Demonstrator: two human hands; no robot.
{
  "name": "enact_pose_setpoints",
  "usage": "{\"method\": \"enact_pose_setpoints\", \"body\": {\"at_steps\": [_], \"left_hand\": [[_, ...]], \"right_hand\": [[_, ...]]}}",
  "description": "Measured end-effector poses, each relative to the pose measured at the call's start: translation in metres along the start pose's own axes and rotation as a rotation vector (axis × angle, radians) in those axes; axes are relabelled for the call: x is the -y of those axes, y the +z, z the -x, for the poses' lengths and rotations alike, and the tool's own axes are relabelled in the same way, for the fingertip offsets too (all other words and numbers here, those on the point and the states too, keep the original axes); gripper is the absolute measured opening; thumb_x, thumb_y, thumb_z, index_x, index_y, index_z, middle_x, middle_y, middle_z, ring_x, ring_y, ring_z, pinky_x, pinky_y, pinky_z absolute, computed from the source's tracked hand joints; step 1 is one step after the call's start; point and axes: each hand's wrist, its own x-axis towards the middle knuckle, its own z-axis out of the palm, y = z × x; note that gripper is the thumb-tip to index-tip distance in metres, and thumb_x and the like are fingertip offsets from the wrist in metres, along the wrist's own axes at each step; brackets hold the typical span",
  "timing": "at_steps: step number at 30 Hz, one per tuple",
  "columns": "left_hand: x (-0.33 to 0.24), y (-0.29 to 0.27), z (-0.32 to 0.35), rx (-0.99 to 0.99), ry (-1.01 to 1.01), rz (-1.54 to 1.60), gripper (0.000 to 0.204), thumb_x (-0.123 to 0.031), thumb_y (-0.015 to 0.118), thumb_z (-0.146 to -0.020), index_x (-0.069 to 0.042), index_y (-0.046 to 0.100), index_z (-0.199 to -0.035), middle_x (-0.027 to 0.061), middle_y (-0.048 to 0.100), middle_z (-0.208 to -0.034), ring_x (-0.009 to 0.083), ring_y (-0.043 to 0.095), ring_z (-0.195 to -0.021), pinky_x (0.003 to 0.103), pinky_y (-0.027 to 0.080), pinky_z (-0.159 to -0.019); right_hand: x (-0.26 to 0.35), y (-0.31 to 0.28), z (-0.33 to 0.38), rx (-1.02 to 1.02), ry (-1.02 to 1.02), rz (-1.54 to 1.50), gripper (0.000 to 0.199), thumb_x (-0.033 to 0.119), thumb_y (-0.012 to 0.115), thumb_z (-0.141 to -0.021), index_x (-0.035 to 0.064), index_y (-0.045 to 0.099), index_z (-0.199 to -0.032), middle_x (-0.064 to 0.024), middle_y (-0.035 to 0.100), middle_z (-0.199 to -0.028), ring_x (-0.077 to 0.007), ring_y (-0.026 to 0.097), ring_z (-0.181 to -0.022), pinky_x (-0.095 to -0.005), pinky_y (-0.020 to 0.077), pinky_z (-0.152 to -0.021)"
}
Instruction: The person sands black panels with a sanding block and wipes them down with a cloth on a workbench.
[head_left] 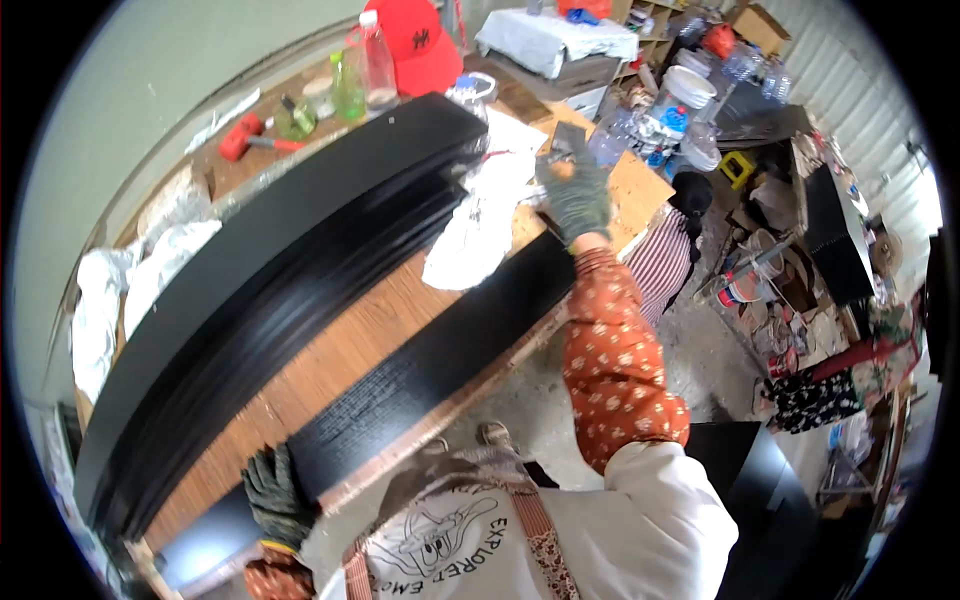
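A long black board (400, 385) lies along the front of the wood-topped table (335, 325). My gloved left hand (275, 492) rests on the board near its left end, fingers stretched over it and holding nothing. Stretched out to the far right, my gloved right hand (578, 200) grips a flat, dark grey piece (568, 142); its exact kind is unclear. Just left of that hand is a crumpled white cloth or plastic sheet (480, 230). Behind the board stands a large curved black moulding (290, 225) with a ridged inner side.
Along the wall are a red hammer (240, 138), a green bottle (347, 88), a clear bottle (376, 62) and a red cap (415, 45). A person in a striped top (662, 258) is low beyond my right arm. White buckets (690, 88) and clutter fill the right.
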Motion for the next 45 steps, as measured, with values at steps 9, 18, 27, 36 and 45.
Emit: {"method": "enact_pose_setpoints", "body": {"at_steps": [9,18,27,36,45], "left_hand": [[-0.017,0.002,-0.006,0.037,-0.076,-0.025,0.118,-0.022,0.085,-0.052,-0.008,0.02,-0.149,0.0219,0.028,-0.149,0.0446,0.024,-0.138,0.054,0.019,-0.114],[-0.019,-0.037,-0.01,0.321,-0.182,0.01,0.099,-0.018,0.075,-0.068,-0.012,0.021,-0.15,0.0239,0.027,-0.15,0.0456,0.026,-0.138,0.047,0.023,-0.115],[-0.026,-0.069,-0.036,0.547,-0.205,-0.047,0.102,-0.014,0.078,-0.069,-0.016,0.017,-0.151,0.0226,0.023,-0.153,0.0377,0.027,-0.14,0.04,0.024,-0.116],[-0.026,-0.073,-0.037,0.598,-0.281,0.091,0.108,0.006,0.071,-0.063,-0.024,0.017,-0.152,0.0215,0.021,-0.154,0.0374,0.024,-0.141,0.041,0.025,-0.116],[-0.02,-0.071,-0.033,0.55,-0.202,0.029,0.1,0.005,0.062,-0.068,-0.022,0.016,-0.152,0.0178,0.023,-0.155,0.0353,0.025,-0.141,0.042,0.027,-0.115]], "right_hand": [[-0.096,-0.008,-0.009,0.378,0.213,0.235,0.073,0.037,0.071,-0.079,0.0171,0.04,-0.142,-0.0186,0.053,-0.132,-0.0358,0.05,-0.122,-0.0423,0.0402,-0.103],[-0.11,-0.084,0.054,0.016,0.05,-0.419,0.064,0.009,0.072,-0.079,0.002,0.045,-0.136,-0.0177,0.055,-0.128,-0.0244,0.056,-0.114,-0.0324,0.0477,-0.093],[0.035,-0.081,0.153,0.381,-0.608,-0.37,0.059,0.016,0.072,-0.076,0.0059,0.052,-0.131,-0.0167,0.055,-0.126,-0.0286,0.057,-0.11,-0.0392,0.0448,-0.098],[-0.04,-0.086,0.093,0.119,-0.656,-0.139,0.04,0.011,0.062,-0.084,0.0046,0.054,-0.123,-0.013,0.06,-0.114,-0.0312,0.057,-0.105,-0.0407,0.0466,-0.094],[0.027,-0.077,0.127,0.347,-0.761,-0.31,0.05,0.016,0.071,-0.078,0.0144,0.057,-0.126,-0.0145,0.059,-0.12,-0.03,0.057,-0.11,-0.0436,0.0498,-0.088]]}}
